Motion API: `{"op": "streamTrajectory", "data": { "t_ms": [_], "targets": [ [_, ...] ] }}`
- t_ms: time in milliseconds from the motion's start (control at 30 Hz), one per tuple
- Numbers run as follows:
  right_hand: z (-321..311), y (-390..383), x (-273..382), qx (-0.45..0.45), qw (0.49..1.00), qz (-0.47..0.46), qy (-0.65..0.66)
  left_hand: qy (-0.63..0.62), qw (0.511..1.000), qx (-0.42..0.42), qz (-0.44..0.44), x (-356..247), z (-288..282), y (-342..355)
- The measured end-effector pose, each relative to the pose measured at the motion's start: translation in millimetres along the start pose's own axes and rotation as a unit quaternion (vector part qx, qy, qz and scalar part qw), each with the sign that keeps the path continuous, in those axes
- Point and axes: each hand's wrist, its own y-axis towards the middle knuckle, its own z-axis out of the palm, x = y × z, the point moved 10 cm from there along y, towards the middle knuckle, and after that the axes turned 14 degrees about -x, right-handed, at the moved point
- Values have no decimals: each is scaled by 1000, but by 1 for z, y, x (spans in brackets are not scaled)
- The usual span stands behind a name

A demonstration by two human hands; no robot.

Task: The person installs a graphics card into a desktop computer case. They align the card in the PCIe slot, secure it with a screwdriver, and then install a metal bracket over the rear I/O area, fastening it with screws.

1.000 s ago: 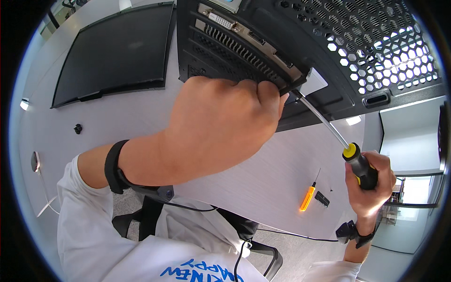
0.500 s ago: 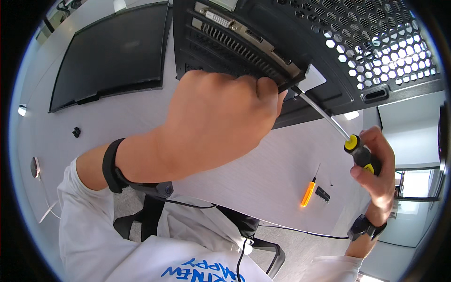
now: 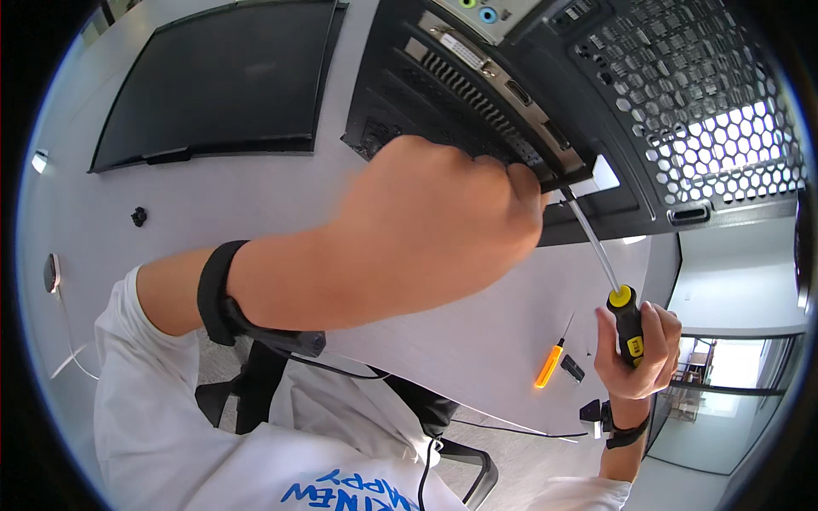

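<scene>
A black computer case [image 3: 613,204] fills the upper right, its rear ports and honeycomb vent facing me. My left hand [image 3: 452,226] is closed at the lower end of the metal expansion slot bracket [image 3: 511,81]; its fingertips are hidden, so what they grip does not show. In my right hand [image 3: 652,362] is a screwdriver [image 3: 629,328] with a black and yellow handle, fingers wrapped round it. Its shaft runs up to the bracket's lower end, beside my left fingers. The tip itself is hidden there.
A flat dark panel [image 3: 221,81] lies on the table at the upper left, near a small black part [image 3: 139,216]. A slim orange screwdriver [image 3: 550,366] and a small black piece [image 3: 573,368] lie near the front right edge. A corded device [image 3: 53,274] sits far left.
The case and my left hand appear further right in view. My right hand has shifted left and lower, its grip on the handle has changed, and the screwdriver stands steeper.
</scene>
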Motion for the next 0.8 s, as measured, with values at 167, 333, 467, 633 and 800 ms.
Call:
{"op": "streamTrajectory", "data": {
  "t_ms": [167, 333, 467, 633, 800],
  "targets": [
    [0, 12, -26, 36, 991, 80, 100, 14, 999, -30, -10, -3, -2, 0],
    [15, 3, -53, 104, 936, 271, 198, 33, 999, -29, -23, -4, -4, -1],
    [56, -35, -61, 233, 637, 588, 440, 29, 999, -38, -21, -5, -5, 0],
    [63, -28, -53, 251, 521, 644, 500, 3, 999, -31, -23, -2, -4, 0],
    [33, -15, -60, 207, 771, 533, 282, -3, 1000, -14, -14, -3, -2, 2]
  ]
}}
